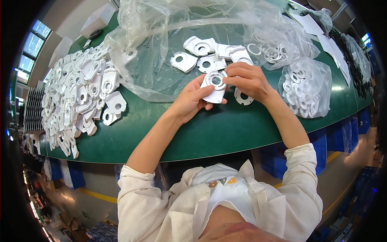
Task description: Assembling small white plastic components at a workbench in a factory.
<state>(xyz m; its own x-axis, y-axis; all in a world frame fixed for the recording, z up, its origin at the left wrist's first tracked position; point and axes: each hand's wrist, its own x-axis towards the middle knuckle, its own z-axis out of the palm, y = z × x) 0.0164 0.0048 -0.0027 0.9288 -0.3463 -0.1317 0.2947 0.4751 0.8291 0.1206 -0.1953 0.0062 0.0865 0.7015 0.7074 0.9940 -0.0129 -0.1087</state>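
Note:
My left hand [188, 100] grips a white plastic housing [213, 97] with a round hole, thumb on its face and fingers underneath. A white ring [221, 85] sits around the hole. At the ring's right edge, the fingers of my right hand [252, 82] are pinched together; the fingertips partly cover it. Just beyond my hands lies a small group of similar white housings [183, 61], some overlapping. Another white piece [244, 99] with a round opening rests on the green table under my right wrist.
A large heap of white housings [76, 88] covers the table's left side. Clear plastic sheeting [149, 44] spreads across the back. To the right, a clear bag [306, 88] and another plastic bag [278, 44] hold many white rings. Blue bins [274, 161] stand below the table's edge.

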